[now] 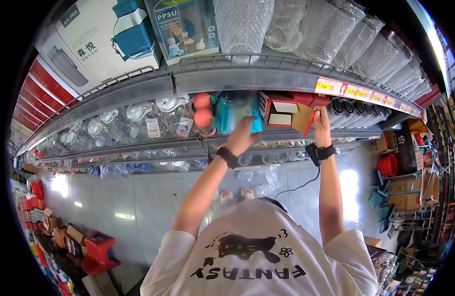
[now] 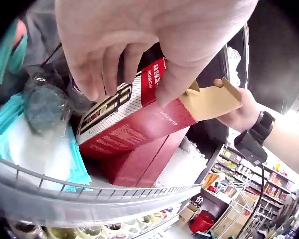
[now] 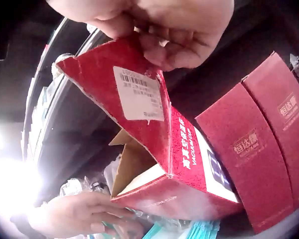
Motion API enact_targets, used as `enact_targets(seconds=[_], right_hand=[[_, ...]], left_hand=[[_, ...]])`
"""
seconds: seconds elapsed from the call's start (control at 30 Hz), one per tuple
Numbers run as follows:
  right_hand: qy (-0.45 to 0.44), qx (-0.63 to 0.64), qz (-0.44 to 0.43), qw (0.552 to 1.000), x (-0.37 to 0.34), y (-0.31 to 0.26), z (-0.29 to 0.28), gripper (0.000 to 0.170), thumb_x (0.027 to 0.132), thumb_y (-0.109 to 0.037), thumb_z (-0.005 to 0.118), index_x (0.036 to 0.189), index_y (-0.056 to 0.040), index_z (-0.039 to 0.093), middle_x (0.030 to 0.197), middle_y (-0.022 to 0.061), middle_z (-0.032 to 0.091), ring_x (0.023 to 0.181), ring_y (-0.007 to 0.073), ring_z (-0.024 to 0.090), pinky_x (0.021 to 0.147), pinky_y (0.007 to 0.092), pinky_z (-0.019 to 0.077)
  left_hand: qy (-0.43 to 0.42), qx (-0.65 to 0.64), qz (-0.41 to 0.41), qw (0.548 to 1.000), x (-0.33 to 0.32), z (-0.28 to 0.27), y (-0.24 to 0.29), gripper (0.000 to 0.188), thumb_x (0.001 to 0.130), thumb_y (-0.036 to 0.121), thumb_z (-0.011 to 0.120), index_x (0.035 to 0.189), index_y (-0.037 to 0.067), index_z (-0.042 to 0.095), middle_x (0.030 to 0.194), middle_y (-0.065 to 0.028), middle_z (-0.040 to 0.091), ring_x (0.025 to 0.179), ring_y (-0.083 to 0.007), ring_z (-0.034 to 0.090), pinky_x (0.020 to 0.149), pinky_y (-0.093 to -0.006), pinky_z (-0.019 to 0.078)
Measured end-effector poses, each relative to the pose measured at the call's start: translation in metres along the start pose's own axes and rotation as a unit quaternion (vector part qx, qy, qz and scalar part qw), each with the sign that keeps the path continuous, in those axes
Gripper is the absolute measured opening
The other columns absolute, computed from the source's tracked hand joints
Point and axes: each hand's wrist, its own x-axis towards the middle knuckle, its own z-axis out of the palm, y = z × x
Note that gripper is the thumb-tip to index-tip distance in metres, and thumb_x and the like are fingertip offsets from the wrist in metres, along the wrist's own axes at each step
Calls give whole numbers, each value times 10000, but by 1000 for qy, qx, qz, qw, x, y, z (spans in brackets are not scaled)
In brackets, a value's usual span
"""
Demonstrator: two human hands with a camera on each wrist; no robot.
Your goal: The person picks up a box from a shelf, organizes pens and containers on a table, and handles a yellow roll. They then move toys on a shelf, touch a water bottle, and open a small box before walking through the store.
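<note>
A red vacuum cup box [image 1: 265,109] [image 2: 134,119] [image 3: 189,159] lies on the shelf, its end open and a white edge showing inside. My right hand [image 1: 322,127] [image 2: 239,112] [image 3: 164,30] pinches the raised end flap [image 1: 305,117] [image 2: 214,102] [image 3: 124,94], which carries a white barcode label in the right wrist view. Left of the box, my left hand [image 1: 242,137] [image 2: 149,40] [image 3: 84,214] has its fingers loosely bent in front of teal-edged packages [image 1: 227,116] [image 2: 72,159]; whether it touches them or the box is unclear.
More red boxes [image 2: 144,162] [image 3: 244,149] stand beside the open one. Dark-lidded bottles [image 1: 353,108] line the shelf to the right, wrapped clear jugs [image 1: 138,116] to the left. A wire rail [image 2: 89,194] edges the shelf. A black cable [image 1: 304,185] hangs from the right wrist.
</note>
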Motion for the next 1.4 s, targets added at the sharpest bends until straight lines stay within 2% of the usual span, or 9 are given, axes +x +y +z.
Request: enact_targets(seconds=[0.27,0.57,0.67,0.7,0.8,0.83,0.97,1.17,1.4], right_hand=[[-3,-32,-51,998,-11,6,2,121,896,-125,377,878,-35,455,761,-3,396,686,72,340,620,199,327],[-23,-48,-15,998,-27,-2,2,117,886,-130,403,899,-34,468,728,21,443,674,103,404,634,225,365],[-18,-113,-59,992,-37,4,5,121,879,-126,410,903,-27,476,733,51,471,683,139,450,644,245,380],[-33,-83,3,996,-45,-7,6,133,889,-145,427,887,-19,469,750,58,447,697,146,441,675,242,374],[-24,-113,-43,992,-57,1,10,97,858,-95,426,897,-24,480,757,104,481,728,224,500,684,284,399],[-34,-81,-43,995,-61,2,10,83,842,-70,441,900,-24,479,791,123,485,742,255,506,688,291,402],[-41,-93,-15,995,-77,0,13,94,810,-26,460,901,-16,476,816,125,490,774,290,502,698,297,404],[-35,-66,3,997,-93,-2,15,101,800,-13,475,900,-22,486,803,121,488,776,277,525,693,299,417],[-40,-64,5,997,-107,10,14,107,794,-26,506,900,-25,493,810,114,493,741,276,543,647,313,431]], left_hand=[[-5,10,25,1000,-1,1,-1,513,685,97,632,1121,-6,384,1068,-199,463,999,-369,446,849,-388,385],[35,119,6,992,33,-1,-24,588,646,59,646,1151,-1,351,1088,-215,434,1007,-383,424,831,-407,398],[44,199,0,979,59,-6,-18,581,645,74,649,1142,2,357,1090,-214,433,1012,-370,426,814,-409,414],[28,239,-1,971,70,-2,-28,644,639,135,682,1165,-20,344,1083,-237,439,1013,-396,425,835,-425,389],[26,325,14,945,96,5,-34,661,632,174,688,1163,-23,347,1117,-246,429,1022,-396,429,849,-405,395],[-6,341,-19,940,104,8,-35,695,620,208,697,1179,-8,345,1143,-231,428,1034,-377,439,855,-390,403],[-22,393,21,919,123,19,-51,714,625,256,700,1210,50,346,1211,-182,411,1101,-331,420,875,-398,389],[-46,403,23,914,138,31,-61,735,615,251,712,1221,78,334,1259,-166,376,1155,-334,370,919,-421,346],[-67,408,10,910,146,38,-73,703,616,249,715,1201,95,358,1219,-168,415,1123,-345,400,900,-437,359]])
